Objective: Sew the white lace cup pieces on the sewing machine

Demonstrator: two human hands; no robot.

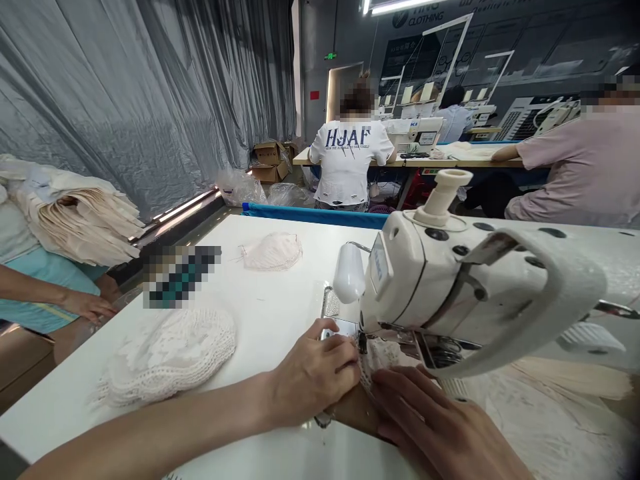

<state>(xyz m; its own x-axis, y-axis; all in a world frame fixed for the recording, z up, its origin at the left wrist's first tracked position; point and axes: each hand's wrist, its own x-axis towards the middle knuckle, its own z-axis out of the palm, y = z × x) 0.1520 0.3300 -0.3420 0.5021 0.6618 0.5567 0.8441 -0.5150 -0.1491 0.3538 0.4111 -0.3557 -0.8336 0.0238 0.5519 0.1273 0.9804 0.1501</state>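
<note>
A cream sewing machine (400, 267) stands on the white table at the right. Under its needle area lies a strip of off-white lace fabric (370, 363). My left hand (317, 367) is to the left of the needle, its fingers curled and closed at the lace's edge; the fingertips are partly hidden. On the other side, my right hand (440, 417) lies over the lace with fingers stretched out and close together, pressing it down. The machine head hides part of the fabric behind the needle.
Folded white lace pieces (170, 353) lie at the table's left, and a small pale piece (273, 252) lies farther back. More pale fabric (550, 413) sits right of my hand. Another person's hand (90, 307) is at the far left; people sit at machines beyond.
</note>
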